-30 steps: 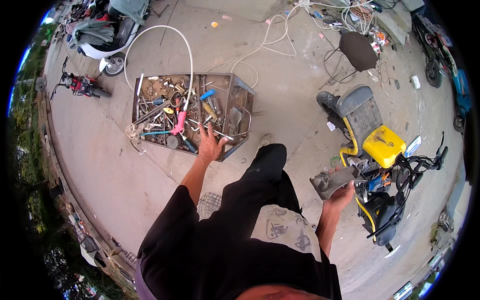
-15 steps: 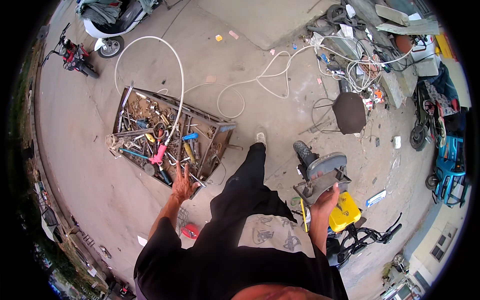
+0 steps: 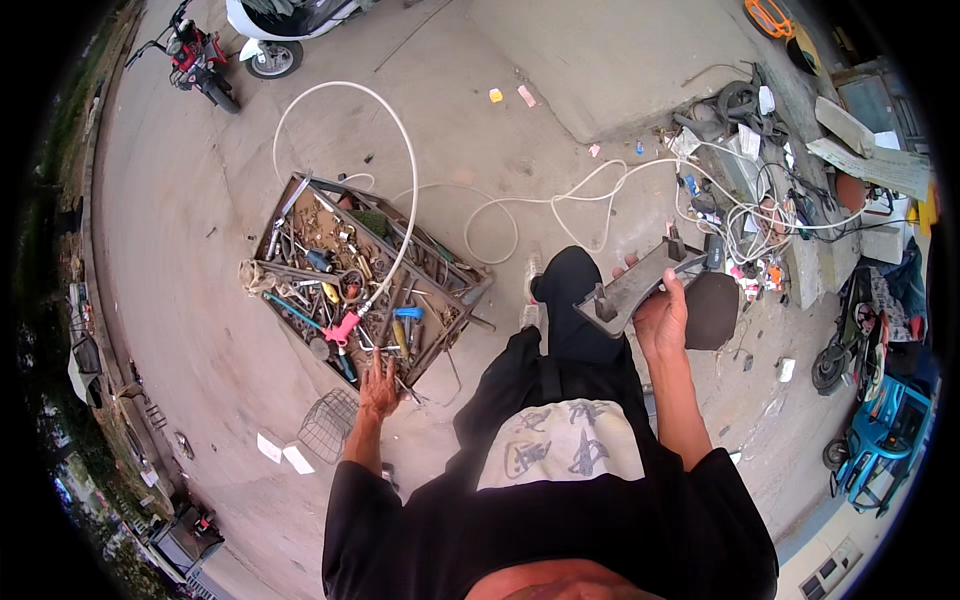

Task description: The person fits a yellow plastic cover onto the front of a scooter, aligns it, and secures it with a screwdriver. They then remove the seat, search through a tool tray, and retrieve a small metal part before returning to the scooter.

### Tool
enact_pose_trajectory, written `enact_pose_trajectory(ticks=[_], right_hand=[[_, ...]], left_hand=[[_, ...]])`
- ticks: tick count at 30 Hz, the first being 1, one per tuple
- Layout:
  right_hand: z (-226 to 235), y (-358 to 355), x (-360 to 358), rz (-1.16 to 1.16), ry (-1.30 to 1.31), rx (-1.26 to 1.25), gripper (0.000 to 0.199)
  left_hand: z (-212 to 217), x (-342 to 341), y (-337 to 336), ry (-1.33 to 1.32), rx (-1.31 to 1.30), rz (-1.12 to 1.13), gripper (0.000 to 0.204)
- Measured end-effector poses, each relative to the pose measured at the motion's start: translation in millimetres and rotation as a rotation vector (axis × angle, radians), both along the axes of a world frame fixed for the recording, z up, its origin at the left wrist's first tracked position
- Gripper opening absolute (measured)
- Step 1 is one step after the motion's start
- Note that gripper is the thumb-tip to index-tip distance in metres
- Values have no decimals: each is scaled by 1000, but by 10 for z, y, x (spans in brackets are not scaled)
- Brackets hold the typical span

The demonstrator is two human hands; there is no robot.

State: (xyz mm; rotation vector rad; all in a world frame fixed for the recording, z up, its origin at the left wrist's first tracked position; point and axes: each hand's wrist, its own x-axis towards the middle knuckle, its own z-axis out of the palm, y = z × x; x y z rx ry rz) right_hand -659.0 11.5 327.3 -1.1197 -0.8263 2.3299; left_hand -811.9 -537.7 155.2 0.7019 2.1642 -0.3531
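My right hand (image 3: 660, 322) grips a dark grey, bracket-like panel (image 3: 640, 290), thumb on its near side and fingertips showing at the far edge. Upright tabs stand at both ends of the panel, which is held above my leg. At the near corner of a metal tool tray (image 3: 440, 345), my left hand (image 3: 378, 388) reaches with fingers stretched out over the tools, holding nothing I can see. Close to its fingertips lie a pink air blow gun (image 3: 343, 328) with a pale hose (image 3: 412, 190), and a yellow-handled screwdriver (image 3: 400, 338). A blue-handled tool (image 3: 408, 313) lies just beyond.
The pale hose loops across the concrete to a heap of cables and scrap (image 3: 760, 215) at the right. A dark stool seat (image 3: 712, 312) stands behind my right hand. A wire basket (image 3: 328, 425) sits left of my left forearm. Parked scooters (image 3: 270, 58) line the far left.
My right hand has carried the panel forward, away from my body. The left hand stays at the tray's near edge. My view has shifted, and the yellow box at the right has left it.
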Motion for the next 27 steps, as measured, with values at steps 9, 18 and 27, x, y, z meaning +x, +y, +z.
enact_pose_trajectory(ticks=[9, 18, 27], right_hand=[[-251, 1267, -1486, 84, 76, -50, 59], [-563, 2934, -3533, 63, 39, -198, 59], [-38, 4787, -4610, -69, 174, -95, 60]], left_hand=[[62, 31, 366, 37, -184, 247, 96], [143, -502, 1964, -199, -451, 920, 68], [-449, -2958, 4558, -174, -27, 874, 48]])
